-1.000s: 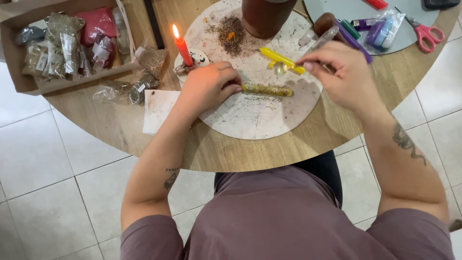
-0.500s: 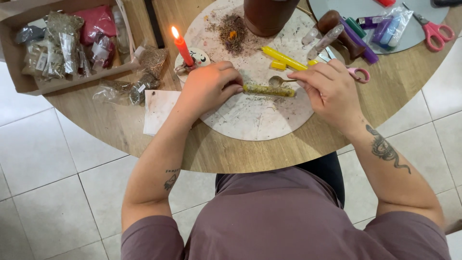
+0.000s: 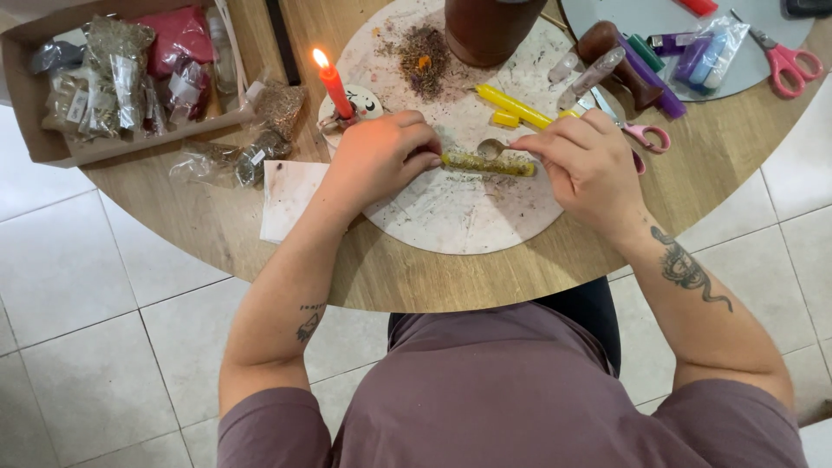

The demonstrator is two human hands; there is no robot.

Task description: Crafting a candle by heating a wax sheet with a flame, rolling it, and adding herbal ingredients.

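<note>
While the left hand [image 3: 377, 159] pins a herb-coated yellow candle [image 3: 487, 164] flat on the round marble board [image 3: 451, 217], the right hand [image 3: 585, 165] tips a small spoon [image 3: 494, 148] over it.
Left fingers curled, pinching the candle end, likely to stop it rolling; right closed on the spoon handle. Lit red candle [image 3: 334, 85] stands just beside the left hand.

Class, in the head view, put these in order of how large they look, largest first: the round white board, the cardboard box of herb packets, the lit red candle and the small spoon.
1. Round white board.
2. Cardboard box, cut off by the frame edge, so only its visible part counts.
3. Lit red candle.
4. Small spoon, partly hidden in the right hand, so its rank against the candle is unsure.
</note>
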